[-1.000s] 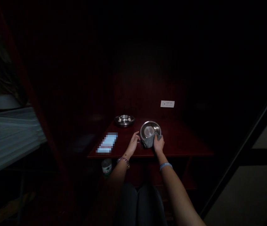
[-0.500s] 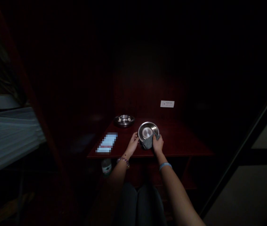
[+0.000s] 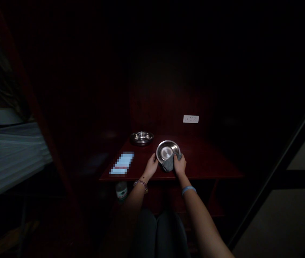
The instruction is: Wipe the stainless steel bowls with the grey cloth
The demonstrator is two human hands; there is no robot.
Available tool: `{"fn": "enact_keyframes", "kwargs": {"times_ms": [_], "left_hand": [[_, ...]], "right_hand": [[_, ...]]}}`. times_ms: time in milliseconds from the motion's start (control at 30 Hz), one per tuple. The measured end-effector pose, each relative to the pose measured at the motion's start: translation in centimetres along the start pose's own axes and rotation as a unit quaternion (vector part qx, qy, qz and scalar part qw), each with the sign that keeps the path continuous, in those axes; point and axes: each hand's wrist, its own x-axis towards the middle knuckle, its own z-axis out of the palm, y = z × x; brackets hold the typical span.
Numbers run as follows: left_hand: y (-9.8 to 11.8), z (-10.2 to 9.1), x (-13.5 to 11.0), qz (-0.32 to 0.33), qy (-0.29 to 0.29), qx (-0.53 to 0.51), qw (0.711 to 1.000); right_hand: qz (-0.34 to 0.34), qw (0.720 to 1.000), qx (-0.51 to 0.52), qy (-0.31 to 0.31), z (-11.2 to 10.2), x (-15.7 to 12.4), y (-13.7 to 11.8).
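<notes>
A shiny metal bowl [image 3: 165, 152] is held tilted above the dark red desk, its inside facing me. My left hand [image 3: 151, 167] grips the bowl's left side, with the fingertips partly hidden behind it. On the lower right rim, my right hand [image 3: 180, 165] pinches a grey cloth [image 3: 168, 164], thumb inside the bowl and fingers behind it. The cloth drapes over the rim and hangs down in front.
More metal bowls, seemingly stacked [image 3: 142, 138], stand at the desk's back left. A blurred bright rectangle [image 3: 122, 163] lies near the left edge of the desk [image 3: 206, 161]. Below it is a bottle [image 3: 121, 190]. A white socket [image 3: 191, 119] is on the back wall.
The bowl has shifted slightly left and down, turning a little in my hands. My left hand sits closer against its side; the right still presses the cloth on the rim.
</notes>
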Motion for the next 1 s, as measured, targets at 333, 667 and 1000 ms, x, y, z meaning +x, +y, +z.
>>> {"fn": "enact_keyframes", "kwargs": {"times_ms": [333, 667, 1000], "left_hand": [[-0.4, -0.1, 0.2, 0.008, -0.001, -0.003, 1.000], [-1.4, -0.1, 0.6, 0.016, 0.008, -0.004, 1.000], [-1.5, -0.1, 0.7, 0.032, 0.001, -0.008, 0.999]], "right_hand": [[0.000, 1.000, 0.000, 0.002, 0.0, -0.1, 0.0], [-0.001, 1.000, 0.009, 0.000, 0.0, 0.0, -0.1], [0.003, 1.000, 0.017, -0.003, 0.1, -0.1, -0.1]]}}
